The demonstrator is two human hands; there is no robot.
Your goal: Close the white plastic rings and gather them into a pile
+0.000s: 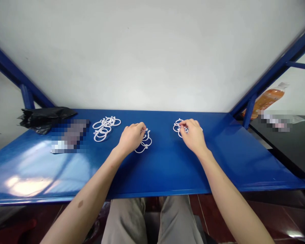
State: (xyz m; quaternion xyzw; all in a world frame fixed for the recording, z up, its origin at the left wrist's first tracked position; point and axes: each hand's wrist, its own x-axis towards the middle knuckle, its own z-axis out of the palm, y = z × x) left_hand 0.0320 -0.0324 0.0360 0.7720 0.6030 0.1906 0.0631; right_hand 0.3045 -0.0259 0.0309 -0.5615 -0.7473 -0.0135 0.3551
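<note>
As I watch the head feed from my remote post, both bare hands are over the blue tabletop (162, 169), well apart, forearms coming in from the near edge. L hand (132, 136), palm down, fingers curled, tips at the upper end of the middle rings (146, 146), a small overlapping group of thin white loops w/ little knobs; a white strand shows right at the fingertips, but I can't make out if they're clamped on it. R hand (193, 134) arches over the right-hand rings (176, 126), same type, partly hidden under it; thumb & index tips close to each other, grip on a loop unclear from my angle. Third lot, the left-hand rings (108, 122), lies loose farther L, loops overlapping, clear of both hands. Far L: crumpled black bag (45, 117) nr the back edge, w/ a pixelated dark item (75, 134) just beside it, ID n/a. Behind: pale wall (152, 54), blue bars (279, 64) slanting up at both sides. Off R, beyond the bar: orange bottle (268, 100), tilted, by a black surface (295, 145). Below the tbl edge I get grey trouser legs (124, 220).
</note>
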